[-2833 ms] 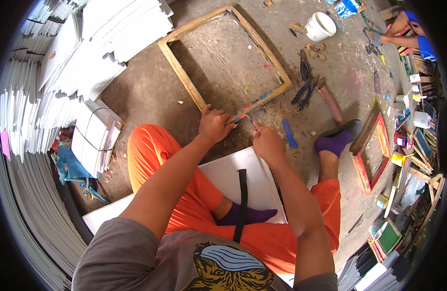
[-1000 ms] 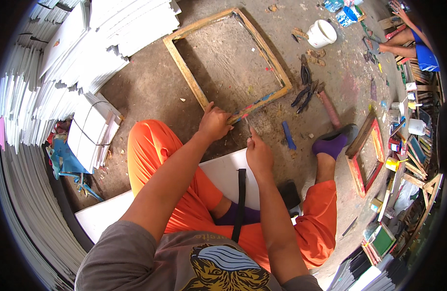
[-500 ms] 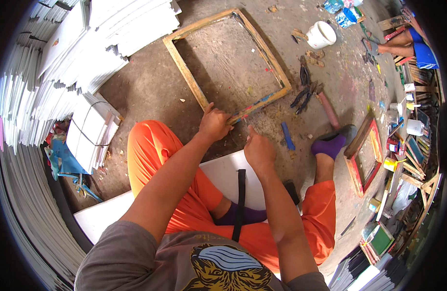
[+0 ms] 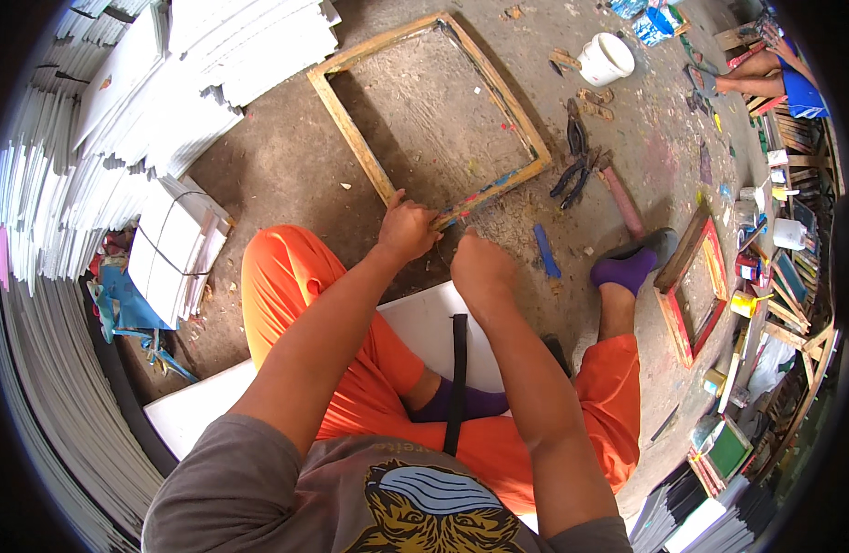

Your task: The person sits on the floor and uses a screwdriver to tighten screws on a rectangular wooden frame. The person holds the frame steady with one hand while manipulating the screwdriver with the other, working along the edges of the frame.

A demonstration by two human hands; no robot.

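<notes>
A wooden frame [image 4: 355,138], paint-stained along its near bar, lies on the floor in front of me. My left hand [image 4: 409,229] is closed around its near left corner, the thumb lying along the wood. Just right of that corner, close to the near bar, my right hand [image 4: 484,269] is curled into a fist with its back turned up. What its fingers pinch, if anything, is hidden from view. Dark-handled pliers [image 4: 574,181] lie beyond the right hand, next to a tool with a worn reddish handle [image 4: 623,203]. A blue strip [image 4: 546,251] rests nearer.
Tall stacks of white sheets [image 4: 203,69] rise at the left. A white bucket [image 4: 607,59] stands far right of the frame. Near my right foot leans a smaller red-edged frame [image 4: 668,318]. Another person's legs [image 4: 751,85] show at the far right, beside paint pots and wood scraps.
My right hand has rolled over, from a pointing index finger to a fist, and drawn slightly left. The left hand keeps its hold on the frame.
</notes>
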